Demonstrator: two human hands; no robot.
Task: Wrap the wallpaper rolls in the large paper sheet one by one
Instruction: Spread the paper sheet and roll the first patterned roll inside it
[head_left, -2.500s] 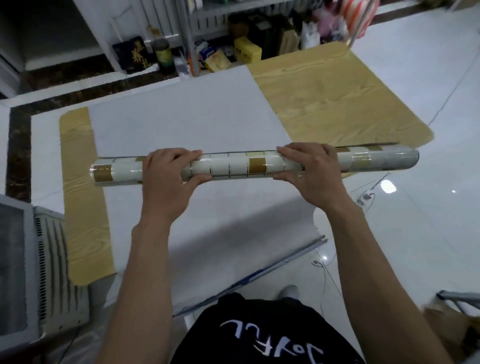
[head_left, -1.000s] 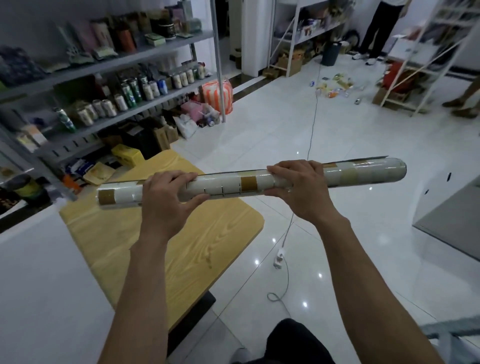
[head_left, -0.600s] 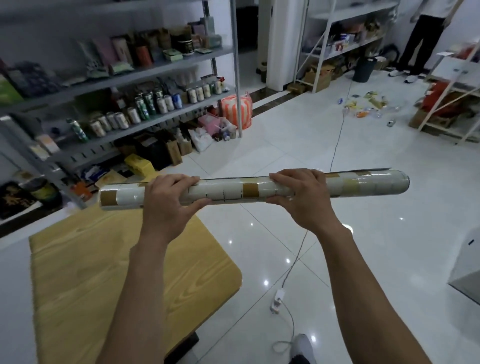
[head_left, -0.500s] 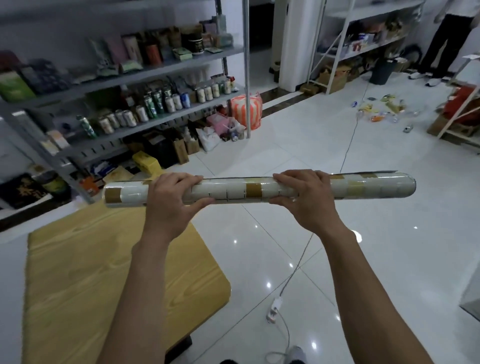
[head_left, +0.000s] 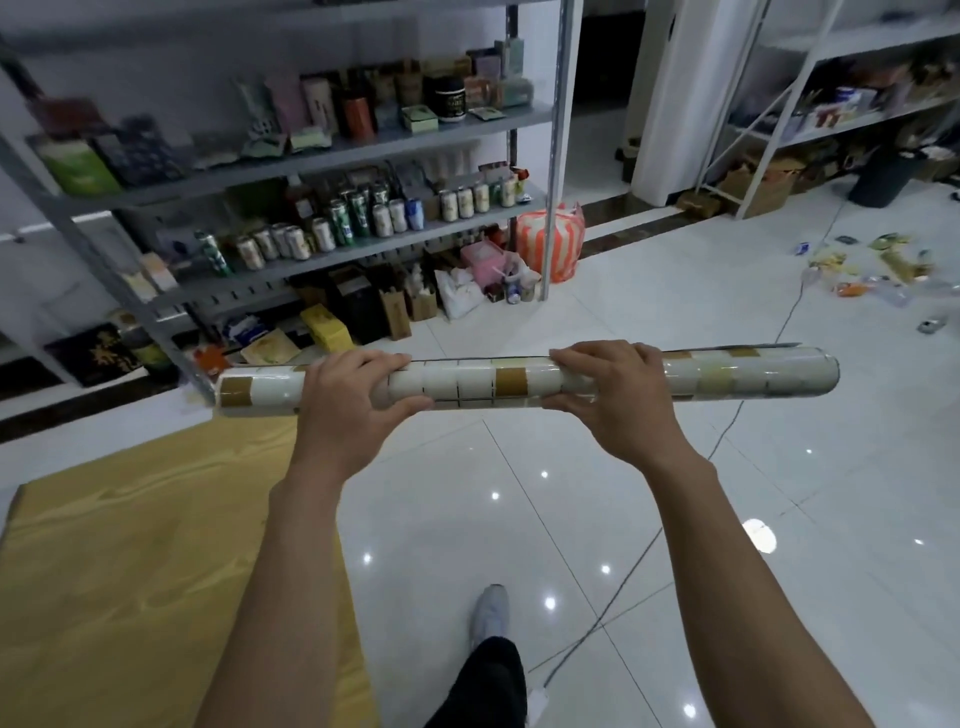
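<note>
white-and-gold tiled wallpaper roll, wood-grain mat

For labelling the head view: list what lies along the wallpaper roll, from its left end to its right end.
Along the wallpaper roll: brown patch → left hand → brown square → right hand → yellowish patch → right end.

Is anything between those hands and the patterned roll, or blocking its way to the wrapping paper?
Nothing: the left hand and right hand both grip the wallpaper roll directly, in mid-air. The paper sheet is out of view, so that path cannot be judged.
</note>
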